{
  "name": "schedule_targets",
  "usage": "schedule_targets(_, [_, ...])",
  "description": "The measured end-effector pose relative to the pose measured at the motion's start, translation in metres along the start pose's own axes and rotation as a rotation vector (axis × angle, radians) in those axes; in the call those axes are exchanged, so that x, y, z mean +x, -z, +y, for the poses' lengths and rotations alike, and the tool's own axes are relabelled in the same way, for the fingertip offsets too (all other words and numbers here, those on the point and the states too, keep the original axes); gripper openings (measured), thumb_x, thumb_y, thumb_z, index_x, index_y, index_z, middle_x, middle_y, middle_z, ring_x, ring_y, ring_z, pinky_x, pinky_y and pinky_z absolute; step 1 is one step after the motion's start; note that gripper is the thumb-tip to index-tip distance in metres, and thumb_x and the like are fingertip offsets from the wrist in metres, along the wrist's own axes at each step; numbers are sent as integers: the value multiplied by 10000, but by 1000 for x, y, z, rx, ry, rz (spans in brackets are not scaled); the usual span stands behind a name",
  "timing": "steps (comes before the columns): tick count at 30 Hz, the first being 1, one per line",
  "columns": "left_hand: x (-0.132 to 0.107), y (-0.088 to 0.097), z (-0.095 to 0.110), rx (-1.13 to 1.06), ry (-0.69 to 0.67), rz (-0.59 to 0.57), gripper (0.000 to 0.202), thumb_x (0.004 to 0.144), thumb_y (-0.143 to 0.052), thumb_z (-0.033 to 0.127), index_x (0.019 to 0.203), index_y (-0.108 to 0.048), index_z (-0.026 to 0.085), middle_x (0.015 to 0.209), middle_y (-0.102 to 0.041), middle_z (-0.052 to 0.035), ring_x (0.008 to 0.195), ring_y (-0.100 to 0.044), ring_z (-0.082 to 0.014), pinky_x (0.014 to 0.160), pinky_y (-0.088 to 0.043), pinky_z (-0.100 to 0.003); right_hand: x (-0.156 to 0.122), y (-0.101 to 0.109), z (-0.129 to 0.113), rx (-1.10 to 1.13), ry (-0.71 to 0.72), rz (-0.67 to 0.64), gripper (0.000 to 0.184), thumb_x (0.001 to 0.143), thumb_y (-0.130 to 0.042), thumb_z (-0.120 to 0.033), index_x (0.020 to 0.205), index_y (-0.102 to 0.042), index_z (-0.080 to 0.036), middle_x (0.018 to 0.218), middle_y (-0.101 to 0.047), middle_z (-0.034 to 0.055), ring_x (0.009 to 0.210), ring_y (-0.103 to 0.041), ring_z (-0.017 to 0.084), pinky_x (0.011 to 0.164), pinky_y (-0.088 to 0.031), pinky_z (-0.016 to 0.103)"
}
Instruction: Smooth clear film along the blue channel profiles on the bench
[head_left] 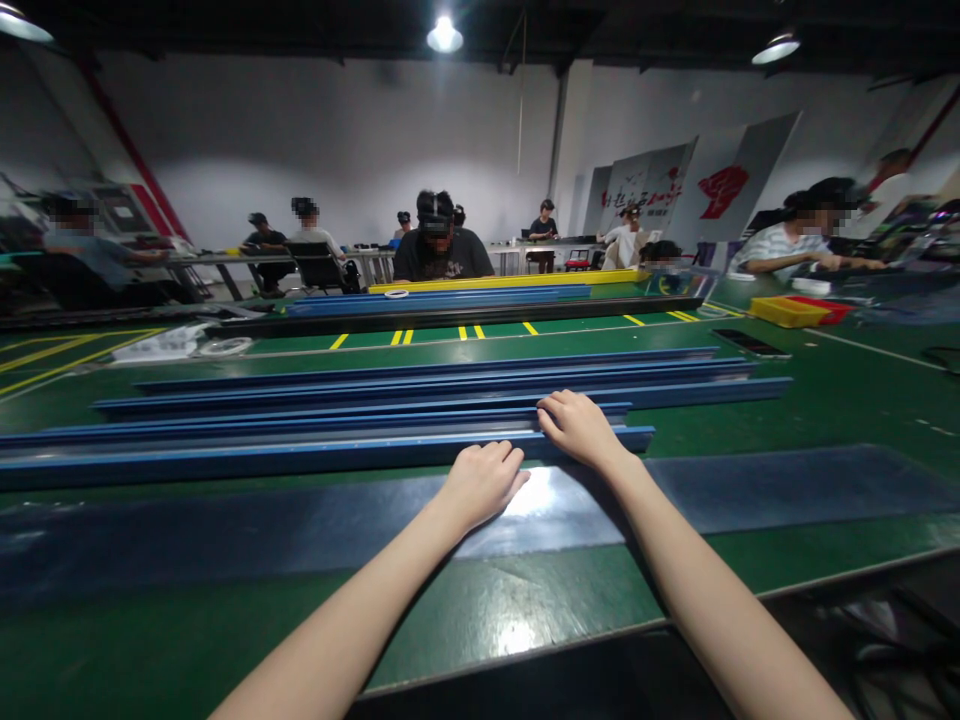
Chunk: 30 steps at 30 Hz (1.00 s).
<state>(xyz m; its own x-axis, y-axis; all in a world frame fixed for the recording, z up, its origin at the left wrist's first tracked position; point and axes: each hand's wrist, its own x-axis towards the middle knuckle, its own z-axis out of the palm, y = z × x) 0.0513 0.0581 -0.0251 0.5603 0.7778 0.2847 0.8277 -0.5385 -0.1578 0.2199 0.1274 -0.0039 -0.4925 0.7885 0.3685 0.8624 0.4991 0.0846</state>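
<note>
Nearest to me lies a long blue channel (337, 452) with raised side walls, running left to right across the green table. My left hand (487, 485) is closed over its front wall, with the fingertips hidden and the thumb out to the right. Farther right, my right hand (577, 425) bends its fingers over the same blue channel near its right end. In front of the channel a long, glossy flat strip (772, 490) lies on the table, partly beneath my forearms.
More blue channels (675, 393) lie parallel just beyond. Farther back are a black rail (450, 315), a yellow rail (525, 281), a phone (750, 344), a yellow bin (787, 311) and a roll of tape (225, 347). A person in dark clothes (442, 255) sits opposite.
</note>
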Motion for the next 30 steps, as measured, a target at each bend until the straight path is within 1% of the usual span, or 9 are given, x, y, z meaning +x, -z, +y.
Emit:
schedule_targets(7, [3, -3, 0, -6, 46, 15, 226, 850, -463, 361, 805, -521, 148, 760, -616, -50, 747, -600, -195, 588, -409, -275, 1, -1, 1, 6, 5, 2, 290, 868, -347, -260, 890, -620, -163, 870, -630, 67, 837, -526, 166, 728, -308, 258])
schedule_targets(14, [6, -7, -1, 1, 104, 95, 218, 854, -463, 356, 804, -522, 152, 696, -629, -44, 654, -607, -177, 541, -378, -254, 1, -1, 1, 4, 4, 12, 285, 869, -354, -262, 890, -621, -164, 870, -630, 62, 842, -529, 167, 725, -311, 259])
schedule_targets(17, [5, -4, -3, 11, 119, 121, 224, 851, -468, 361, 783, -523, 155, 684, -622, -36, 635, -599, -172, 523, -362, -254, 1, -1, 1, 6, 4, 8, 285, 871, -355, -266, 888, -621, -165, 869, -631, 62, 837, -529, 165, 726, -313, 260])
schedule_targets(20, [3, 1, -7, 43, 131, 182, 224, 846, -475, 359, 755, -518, 159, 687, -607, -30, 642, -586, -168, 519, -347, -255, 0, 0, 1, 18, 5, 3, 295, 879, -347, -280, 887, -620, -167, 872, -632, 62, 828, -532, 162, 722, -320, 257])
schedule_targets(22, [2, 4, -10, 81, 142, 227, 220, 846, -476, 354, 744, -515, 162, 683, -598, -28, 646, -576, -165, 523, -337, -257, -1, 1, 0, 45, 1, 23, 301, 885, -340, -287, 891, -615, -166, 892, -631, 64, 843, -533, 158, 725, -327, 248])
schedule_targets(26, [1, 9, -18, 139, 172, 296, 216, 860, -452, 346, 752, -518, 171, 689, -586, -21, 640, -556, -156, 535, -320, -261, -2, 4, -4, 85, -4, 110, 291, 889, -332, -279, 875, -601, -169, 906, -626, 57, 865, -525, 145, 714, -333, 228])
schedule_targets(30, [0, 12, -24, 189, 210, 369, 205, 865, -444, 336, 765, -529, 178, 713, -576, -22, 650, -539, -158, 547, -305, -272, -4, 4, -11, 23, 22, 175, 299, 885, -334, -294, 778, -586, -173, 800, -614, 48, 768, -520, 143, 636, -313, 237])
